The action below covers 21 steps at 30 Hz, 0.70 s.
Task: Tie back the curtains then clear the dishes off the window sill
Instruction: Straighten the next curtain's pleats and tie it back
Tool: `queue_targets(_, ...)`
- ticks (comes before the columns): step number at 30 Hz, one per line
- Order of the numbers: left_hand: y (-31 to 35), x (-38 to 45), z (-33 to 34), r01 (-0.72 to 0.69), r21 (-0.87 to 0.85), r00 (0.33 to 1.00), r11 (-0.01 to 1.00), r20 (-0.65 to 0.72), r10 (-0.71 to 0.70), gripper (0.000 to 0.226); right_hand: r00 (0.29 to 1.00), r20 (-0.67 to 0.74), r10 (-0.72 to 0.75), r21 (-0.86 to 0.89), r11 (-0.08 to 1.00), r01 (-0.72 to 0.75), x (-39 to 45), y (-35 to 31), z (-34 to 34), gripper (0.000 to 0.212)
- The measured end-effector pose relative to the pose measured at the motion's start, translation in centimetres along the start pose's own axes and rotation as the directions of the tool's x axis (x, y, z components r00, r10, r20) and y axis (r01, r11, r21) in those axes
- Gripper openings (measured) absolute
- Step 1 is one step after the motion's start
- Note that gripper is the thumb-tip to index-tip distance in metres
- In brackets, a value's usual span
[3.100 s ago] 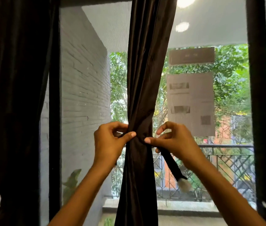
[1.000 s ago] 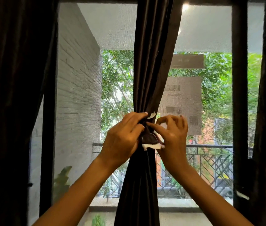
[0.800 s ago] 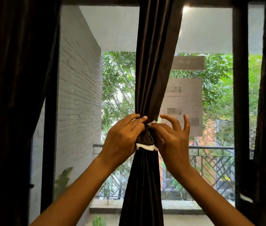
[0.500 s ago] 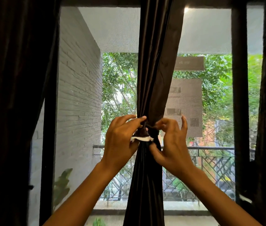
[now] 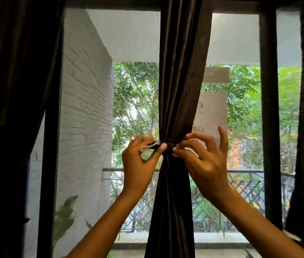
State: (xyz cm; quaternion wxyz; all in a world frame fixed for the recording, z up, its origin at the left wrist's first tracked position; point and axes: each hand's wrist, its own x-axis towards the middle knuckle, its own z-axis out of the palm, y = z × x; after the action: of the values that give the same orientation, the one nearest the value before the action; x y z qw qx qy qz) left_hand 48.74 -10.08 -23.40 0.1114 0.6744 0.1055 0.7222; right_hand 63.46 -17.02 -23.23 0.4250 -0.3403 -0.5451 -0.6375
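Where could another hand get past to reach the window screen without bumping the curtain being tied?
Two open gaps: between the left curtain and the middle curtain, above the left hand; and between the middle curtain and the dark frame post, above the right hand. It's crowded at the tie band, which both hands pinch.

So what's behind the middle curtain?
Behind the curtain is the window screen, with trees and a railing outside on both sides. What's directly behind the cloth is hidden.
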Motion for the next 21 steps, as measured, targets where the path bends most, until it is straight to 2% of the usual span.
queue_targets(2,0.4,0.0,0.0,0.147,-0.12,0.988,0.982,-0.029,-0.151,0.009,1.0,-0.014,0.01,0.009,1.0,-0.01,0.0,-0.2,0.0,0.016)
queue_targets(5,0.1,0.3,0.1,0.275,-0.229,0.955,0.934,-0.047,-0.293,0.028,0.999,0.002,0.035,0.014,0.999,-0.035,-0.3,-0.3,0.3,0.025)
queue_targets(10,-2.1,0.9,-0.4,0.347,-0.186,0.916,0.919,-0.143,-0.374,0.009,0.997,0.067,-0.024,0.033,0.999,0.022,-1.3,0.2,0.0,0.032)
queue_targets(13,-3.0,0.8,0.0,0.399,-0.138,0.889,0.906,-0.182,-0.419,0.01,0.995,0.091,-0.044,0.043,0.998,0.041,-1.8,0.6,-0.3,0.037)
queue_targets(15,-2.9,0.7,0.3,0.395,-0.109,0.9,0.912,-0.15,-0.408,0.011,0.995,0.104,-0.008,0.051,0.999,0.002,-2.1,1.1,-0.4,0.035)
queue_targets(18,-2.4,0.3,0.3,0.331,-0.111,0.943,0.937,-0.006,-0.333,0.021,0.988,0.148,0.032,0.021,0.999,-0.036,-2.7,1.4,-0.8,0.026)
queue_targets(21,-2.2,-0.1,0.4,0.314,-0.13,0.949,0.941,0.08,-0.305,0.013,0.981,0.191,-0.031,-0.017,0.999,0.035,-3.5,1.7,-0.4,0.005)
